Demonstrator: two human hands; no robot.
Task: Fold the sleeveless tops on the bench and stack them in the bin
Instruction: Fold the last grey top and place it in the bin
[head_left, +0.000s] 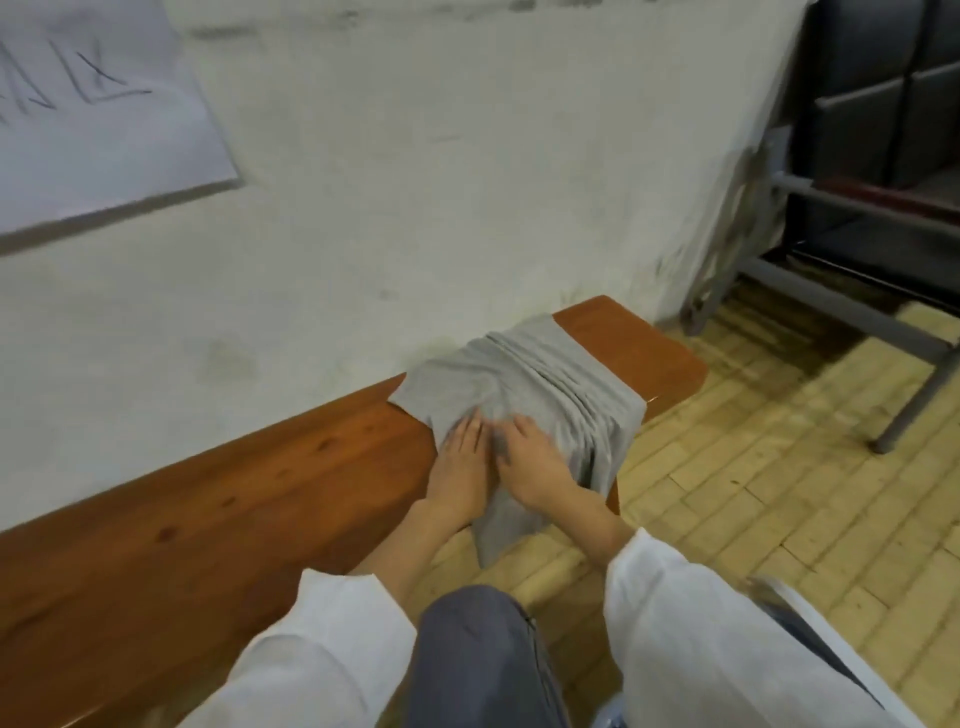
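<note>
Pressing grey top (535, 374): L hand (460, 462), R hand (535, 462) flat; wood bench (234, 493), stained wall (415, 182), brick floor (753, 493).

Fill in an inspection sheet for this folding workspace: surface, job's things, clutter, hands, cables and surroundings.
Surface: reddish wooden bench running along a wall.
Job's things: one grey top draped across the bench, wrinkled, its near part hanging over the front edge; no bin clearly seen.
Clutter: nothing seen.
Hands: left hand and right hand lie side by side on the top, fingers straight.
Cables: nothing seen.
Surroundings: whitish wall with a paper sheet, grey metal frame, brick-patterned floor.
</note>
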